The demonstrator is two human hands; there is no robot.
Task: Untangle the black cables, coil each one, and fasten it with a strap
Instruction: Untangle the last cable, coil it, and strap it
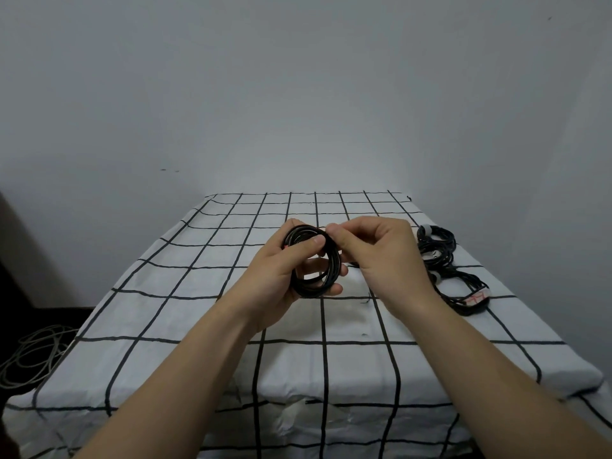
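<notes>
Left hand [281, 270] is gripping the black coil [316, 290] in the air above the checked tablecloth [231, 376]. The thumb is pressing flat on the coil's upper loops and the other fingers are curling round from behind and beneath. Right hand [381, 253] is meeting the coil at its upper right edge, thumb and forefinger pinching there and the remaining fingers folded. We cannot tell whether that pinch is taking the cable's tail alone or a strap as well. A small red fleck is showing by the left thumb; we cannot make out what it is.

We are judging this as the end of winding, with the fastening not yet done. To do it well:
- clamp the left thumb hard so the loops are not springing open
- lay the loose end flat along the turns, not across them
- wrap the strap at the thumb's spot, then shift the thumb off.

Right of the coil and farther back, two finished bundles [437, 246] are lying on the cloth. Right and nearer, a third [470, 294] is wearing a white strap with red marks [476, 298]. Far left and below, off the cloth, grey cable loops [29, 356] are heaped on the floor.

Nothing is lying directly under the coil. The risk we see is the right forearm brushing the nearer bundle.
</notes>
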